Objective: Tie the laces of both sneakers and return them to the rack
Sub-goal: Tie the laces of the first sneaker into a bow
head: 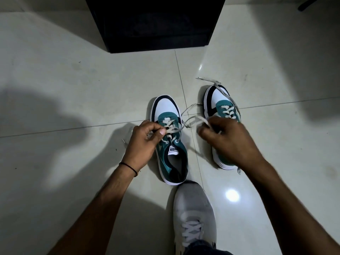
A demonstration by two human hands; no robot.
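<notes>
Teal sneaker (170, 142) laces (191, 120) pinched between left hand (142, 142) and right hand (230, 138)

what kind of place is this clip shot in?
Probably a home, near a shoe storage spot: glossy pale floor tiles, a black cabinet-like unit standing on them, and two teal, white and black sneakers on the floor.

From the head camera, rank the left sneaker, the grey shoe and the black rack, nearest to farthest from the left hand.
1. Left sneaker: under the left hand, which pinches its lace.
2. Grey shoe: below, toward the person.
3. Black rack: at the top, farthest.
</notes>
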